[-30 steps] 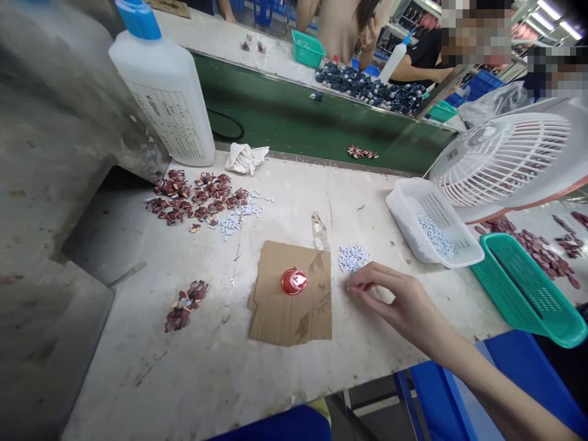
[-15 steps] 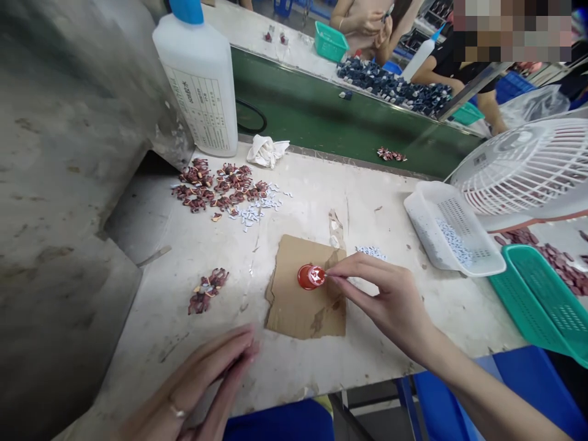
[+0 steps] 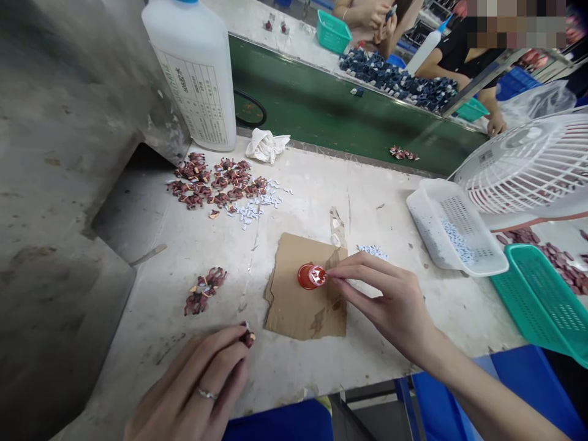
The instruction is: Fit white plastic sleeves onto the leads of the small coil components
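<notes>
A small dark-red figure [image 3: 248, 337] is pinched in the fingertips of my left hand [image 3: 206, 380], low over the table's front part. My right hand [image 3: 386, 288] has thumb and forefinger pressed together at the rim of a small red cup [image 3: 312, 277]; what they hold is too small to make out. The cup is on a piece of brown cardboard [image 3: 285, 306]. Left of the cardboard lies a little group of dark-red figures [image 3: 204, 291]. A larger pile of them [image 3: 220, 184] lies farther back, beside scattered pale-blue pieces [image 3: 250, 212].
A large white bottle [image 3: 197, 86] and a crumpled white cloth [image 3: 266, 146] stand at the back. On the right are a white basket [image 3: 425, 233], a green basket [image 3: 533, 294] and a fan [image 3: 528, 165]. Two people work beyond the green belt [image 3: 298, 104].
My left hand has turned, so the figure in its fingertips now shows. My right hand stays at the cup. The view has shifted slightly.
</notes>
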Motion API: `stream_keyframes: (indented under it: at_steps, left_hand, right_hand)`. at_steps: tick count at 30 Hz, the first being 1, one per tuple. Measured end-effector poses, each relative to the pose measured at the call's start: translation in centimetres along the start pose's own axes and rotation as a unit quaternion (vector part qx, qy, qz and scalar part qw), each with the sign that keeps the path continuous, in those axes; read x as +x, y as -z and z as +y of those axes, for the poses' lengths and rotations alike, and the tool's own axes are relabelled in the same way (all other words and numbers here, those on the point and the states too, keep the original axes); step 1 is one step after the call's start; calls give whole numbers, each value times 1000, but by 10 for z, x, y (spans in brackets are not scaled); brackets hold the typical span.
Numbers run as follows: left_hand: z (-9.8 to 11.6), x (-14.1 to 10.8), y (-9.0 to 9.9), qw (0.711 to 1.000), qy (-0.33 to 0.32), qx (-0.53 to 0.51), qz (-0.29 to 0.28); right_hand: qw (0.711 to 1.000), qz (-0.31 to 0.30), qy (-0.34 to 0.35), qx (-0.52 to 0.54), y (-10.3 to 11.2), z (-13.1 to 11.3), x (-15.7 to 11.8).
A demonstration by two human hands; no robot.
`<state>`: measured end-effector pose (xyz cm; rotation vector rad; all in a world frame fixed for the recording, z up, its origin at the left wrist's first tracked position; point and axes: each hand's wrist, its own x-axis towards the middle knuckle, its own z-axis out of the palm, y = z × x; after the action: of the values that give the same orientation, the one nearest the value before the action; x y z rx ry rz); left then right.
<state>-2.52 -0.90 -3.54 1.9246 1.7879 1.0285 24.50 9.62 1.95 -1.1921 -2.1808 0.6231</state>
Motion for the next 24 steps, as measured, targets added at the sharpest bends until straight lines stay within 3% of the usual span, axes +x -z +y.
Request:
stream_keyframes:
  at_steps: [5,13,19,24]
  left_hand:
    - [-2,4,-5,999,-30,-8,-30]
    - [-19,18,11,984,-118,-1,-132]
    - [-10,25,11,978,-167,-7,-125]
    - [-5,16,10,988,-116,-24,-97]
  right_hand:
    - [1000,-3,-1,-8,1,1,-1]
    - [1000,6,-11,10,1,2,0]
    - [997,68,-24,22,1,-7,-6]
    - [995,73,-35,66,-1,-20,-20]
